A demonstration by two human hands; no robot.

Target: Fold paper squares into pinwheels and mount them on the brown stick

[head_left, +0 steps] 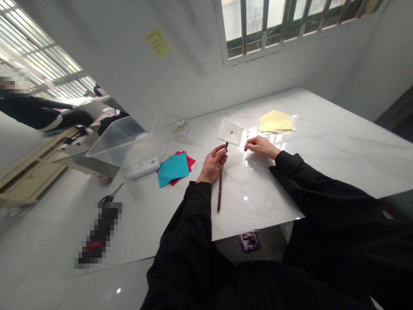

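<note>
Four fingers [217, 154] partly hide brown stick [220, 189].

A marble table [338, 172] holds teal paper [173, 170], red paper [189, 162] and yellow paper [275, 121].

Nothing legible here — yellow sticky note [158, 42] on wall, well up past fingers of L hand [212, 164], has handwritten lines, too small to read. White power strip [143, 168], just left of those fingers, shows only faint marks — can't make out any wording.
</note>
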